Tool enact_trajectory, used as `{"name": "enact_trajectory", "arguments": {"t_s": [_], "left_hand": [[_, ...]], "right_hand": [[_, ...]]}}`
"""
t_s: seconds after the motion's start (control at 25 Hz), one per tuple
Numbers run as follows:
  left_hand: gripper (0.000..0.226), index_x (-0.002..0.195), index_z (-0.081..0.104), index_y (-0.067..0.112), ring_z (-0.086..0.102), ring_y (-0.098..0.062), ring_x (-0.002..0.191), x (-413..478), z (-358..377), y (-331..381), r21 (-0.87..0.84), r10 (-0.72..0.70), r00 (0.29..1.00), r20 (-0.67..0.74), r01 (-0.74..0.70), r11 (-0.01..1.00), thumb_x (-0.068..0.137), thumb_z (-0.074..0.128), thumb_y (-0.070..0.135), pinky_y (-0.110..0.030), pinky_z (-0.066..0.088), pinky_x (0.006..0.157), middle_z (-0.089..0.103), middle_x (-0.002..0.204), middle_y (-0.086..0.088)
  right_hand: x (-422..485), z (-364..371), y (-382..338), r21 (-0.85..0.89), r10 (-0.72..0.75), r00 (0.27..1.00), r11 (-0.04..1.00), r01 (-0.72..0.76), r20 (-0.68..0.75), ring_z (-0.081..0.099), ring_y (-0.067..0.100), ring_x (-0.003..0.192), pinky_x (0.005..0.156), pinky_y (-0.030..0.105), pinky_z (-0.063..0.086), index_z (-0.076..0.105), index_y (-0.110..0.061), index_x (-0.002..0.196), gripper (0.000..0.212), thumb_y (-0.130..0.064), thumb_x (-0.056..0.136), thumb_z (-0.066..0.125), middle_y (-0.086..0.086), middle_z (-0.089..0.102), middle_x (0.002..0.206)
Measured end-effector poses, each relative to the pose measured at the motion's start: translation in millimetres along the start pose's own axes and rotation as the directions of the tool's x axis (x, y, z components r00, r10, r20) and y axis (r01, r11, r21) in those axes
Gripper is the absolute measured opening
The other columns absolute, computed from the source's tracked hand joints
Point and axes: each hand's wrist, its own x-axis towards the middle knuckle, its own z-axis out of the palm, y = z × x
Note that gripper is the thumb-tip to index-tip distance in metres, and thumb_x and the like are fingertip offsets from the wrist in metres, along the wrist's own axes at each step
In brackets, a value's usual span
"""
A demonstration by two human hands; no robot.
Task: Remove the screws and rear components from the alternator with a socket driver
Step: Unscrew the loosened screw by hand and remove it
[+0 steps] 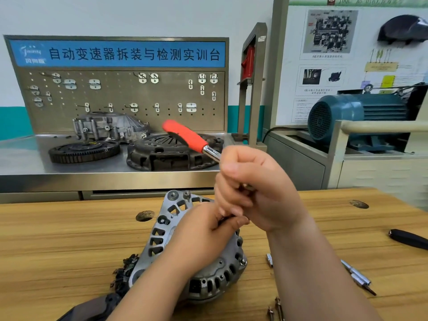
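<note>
The grey alternator (162,232) lies on the wooden table (58,246), rear side up. My right hand (259,188) grips the metal shaft of a socket driver with a red handle (185,135) that points up and to the left. Over the alternator's middle, my left hand (203,230) pinches the driver's lower end, which the fingers hide. Black parts (122,272) lie at the alternator's lower left.
Loose screws (275,309), a socket (269,259) and a bit driver (357,276) lie on the table to the right, with a black handle (407,238) further right. Behind stand a steel bench with a clutch cover (162,154), a flywheel (83,151) and a blue motor (356,117).
</note>
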Motion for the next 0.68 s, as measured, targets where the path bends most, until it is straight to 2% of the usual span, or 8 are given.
{"name": "enact_trajectory", "arguments": {"t_s": [0.08,0.16,0.24,0.32,0.4,0.48,0.6,0.68], "left_hand": [[0.045,0.056,0.055,0.049,0.047,0.001,0.051,0,-1,4,-0.018,-0.008,1.000,-0.004,0.008,1.000,0.086,0.058,0.016,-0.014,0.031,0.047,0.054,0.050,0.019],[0.061,0.048,0.053,0.053,0.045,0.006,0.046,1,-2,9,0.005,-0.030,1.000,-0.005,0.030,1.000,0.081,0.051,0.001,-0.011,0.030,0.044,0.050,0.044,0.024],[0.058,0.046,0.052,0.051,0.043,0.006,0.044,1,-2,11,0.025,-0.035,0.999,-0.014,0.035,0.999,0.079,0.049,0.004,-0.011,0.031,0.044,0.047,0.041,0.024],[0.032,0.054,0.058,0.037,0.047,-0.002,0.049,0,1,7,-0.014,-0.015,1.000,-0.019,0.015,1.000,0.082,0.053,0.023,-0.017,0.032,0.045,0.053,0.048,0.014],[0.021,0.066,0.059,0.028,0.051,-0.008,0.058,-2,2,2,-0.022,-0.009,1.000,-0.006,0.008,1.000,0.087,0.056,0.031,-0.020,0.035,0.051,0.058,0.059,0.005],[0.031,0.059,0.054,0.037,0.051,-0.002,0.060,-2,2,-2,-0.023,0.006,1.000,-0.018,-0.007,1.000,0.089,0.059,0.028,-0.015,0.035,0.051,0.056,0.057,0.013],[0.043,0.053,0.054,0.040,0.048,0.005,0.050,-1,1,2,-0.022,-0.008,0.999,-0.038,0.007,1.000,0.088,0.058,0.015,-0.011,0.031,0.047,0.052,0.049,0.022],[0.054,0.043,0.052,0.041,0.044,0.007,0.041,-1,1,8,-0.014,-0.014,0.999,-0.038,0.014,1.000,0.083,0.050,0.005,-0.010,0.029,0.042,0.047,0.040,0.023]], "right_hand": [[1,7,12,-0.302,-0.139,0.958,0.951,0.059,-0.252,0.037,0.014,0.042,0.049,0.028,0.036,0.043,-0.017,0.056,0.030,-0.015,0.083,0.054,-0.002,0.037,0.044],[1,15,23,-0.626,-0.447,0.764,0.776,0.074,-0.464,0.036,0.014,0.048,0.051,0.030,0.033,0.040,-0.018,0.058,0.032,-0.017,0.087,0.053,-0.006,0.037,0.049],[3,17,26,-0.681,-0.521,0.676,0.731,0.040,-0.520,0.037,0.022,0.050,0.051,0.035,0.033,0.039,-0.017,0.058,0.031,-0.018,0.086,0.053,-0.002,0.036,0.050],[4,11,17,-0.478,-0.299,0.822,0.878,0.037,-0.485,0.036,0.024,0.046,0.048,0.034,0.034,0.039,-0.013,0.058,0.029,-0.016,0.083,0.053,0.004,0.036,0.048],[2,4,5,-0.175,-0.036,0.974,0.985,-0.003,-0.223,0.036,0.016,0.038,0.044,0.025,0.032,0.043,-0.015,0.057,0.026,-0.012,0.082,0.052,0.000,0.036,0.042],[1,0,-4,-0.012,0.043,0.999,0.999,-0.043,-0.012,0.037,0.013,0.036,0.043,0.021,0.032,0.047,-0.016,0.057,0.026,-0.008,0.082,0.049,0.000,0.038,0.041],[1,4,6,-0.236,-0.078,0.976,0.971,0.028,-0.204,0.042,0.016,0.042,0.046,0.026,0.039,0.046,-0.013,0.058,0.026,-0.010,0.083,0.051,0.005,0.043,0.045],[1,12,18,-0.590,-0.365,0.823,0.806,0.045,-0.436,0.043,0.026,0.049,0.050,0.039,0.041,0.043,-0.012,0.059,0.029,-0.015,0.086,0.053,0.012,0.044,0.051]]}}
